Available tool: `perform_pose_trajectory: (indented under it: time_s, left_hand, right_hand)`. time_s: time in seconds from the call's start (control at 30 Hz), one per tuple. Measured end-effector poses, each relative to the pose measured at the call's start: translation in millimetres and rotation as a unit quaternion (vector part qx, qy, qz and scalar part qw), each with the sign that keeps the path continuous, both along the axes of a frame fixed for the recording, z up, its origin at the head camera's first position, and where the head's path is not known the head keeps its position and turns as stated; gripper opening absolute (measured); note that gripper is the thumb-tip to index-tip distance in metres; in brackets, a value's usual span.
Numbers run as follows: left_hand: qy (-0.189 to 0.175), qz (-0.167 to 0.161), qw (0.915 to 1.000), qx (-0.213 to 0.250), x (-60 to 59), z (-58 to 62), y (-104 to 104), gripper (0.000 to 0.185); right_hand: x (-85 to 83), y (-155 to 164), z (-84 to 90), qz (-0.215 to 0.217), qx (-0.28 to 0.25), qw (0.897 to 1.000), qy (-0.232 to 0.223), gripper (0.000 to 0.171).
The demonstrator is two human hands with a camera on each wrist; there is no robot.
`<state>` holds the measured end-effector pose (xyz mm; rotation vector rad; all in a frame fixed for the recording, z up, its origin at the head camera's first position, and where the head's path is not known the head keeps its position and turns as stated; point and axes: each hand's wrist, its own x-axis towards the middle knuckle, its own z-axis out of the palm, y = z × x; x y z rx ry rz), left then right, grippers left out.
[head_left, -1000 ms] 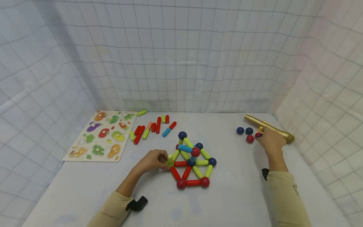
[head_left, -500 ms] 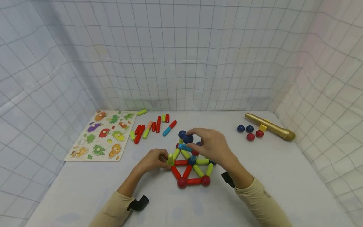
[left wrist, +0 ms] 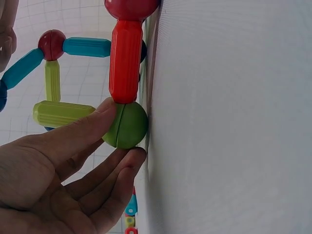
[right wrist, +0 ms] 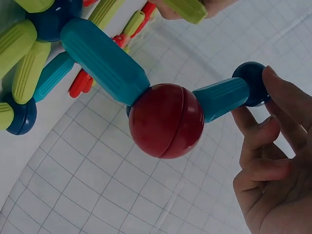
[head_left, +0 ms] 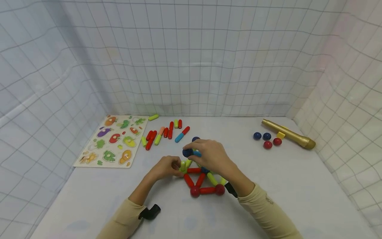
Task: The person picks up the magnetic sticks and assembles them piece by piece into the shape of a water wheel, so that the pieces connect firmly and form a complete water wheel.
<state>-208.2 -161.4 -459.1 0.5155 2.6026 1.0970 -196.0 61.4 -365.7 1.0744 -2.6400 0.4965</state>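
A magnetic rod-and-ball structure lies on the white table. My left hand pinches the green ball at its left corner between thumb and fingers. From that ball, a red rod runs along the table and a yellow-green rod stands up. My right hand pinches a dark blue ball against the free end of a blue rod. That rod juts from a raised red ball, carried on another blue rod. In the head view the right hand hides the raised red ball.
Several loose rods lie behind the structure, to the left. Beside them is a vegetable picture board. At right are loose blue balls, red balls, a yellow block and a gold tube.
My right hand has come left from the loose balls with a dark blue ball, now at the blue rod's end. My left hand stays at the green ball.
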Motion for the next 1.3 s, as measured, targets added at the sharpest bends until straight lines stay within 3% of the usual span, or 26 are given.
perform_pose_trajectory:
  time_s: [0.3, 0.63, 0.83, 0.97, 1.1, 1.3]
  left_hand:
    - [-0.006, 0.007, 0.9999, -0.007, -3.6, -1.9, 7, 0.026]
    - [-0.012, 0.003, 0.9999, -0.004, -2.3, -2.3, 8, 0.031]
    - [-0.026, 0.009, 0.9996, -0.005, -2.9, 0.1, 5, 0.034]
    - [-0.039, 0.018, 0.9990, -0.010, -4.6, 0.2, 5, 0.038]
    - [-0.040, 0.029, 0.9986, -0.018, -4.5, -0.9, 3, 0.038]
    - [-0.036, 0.033, 0.9987, -0.014, -1.9, -2.2, 1, 0.038]
  right_hand:
    - [-4.7, -5, -7.0, 0.038, 0.032, 0.998, -0.030, 0.033]
    - [-7.1, -10, -17.7, 0.026, 0.075, 0.996, -0.044, 0.031]
    - [-5.9, 18, -12.2, -0.014, 0.024, 0.998, -0.050, 0.030]
    - [-5.7, 50, -12.1, -0.054, 0.011, 0.995, -0.083, 0.025]
    - [-7.8, 62, -18.5, -0.057, 0.020, 0.990, -0.126, 0.024]
    - [-9.8, 59, -22.9, -0.045, 0.018, 0.992, -0.119, 0.024]
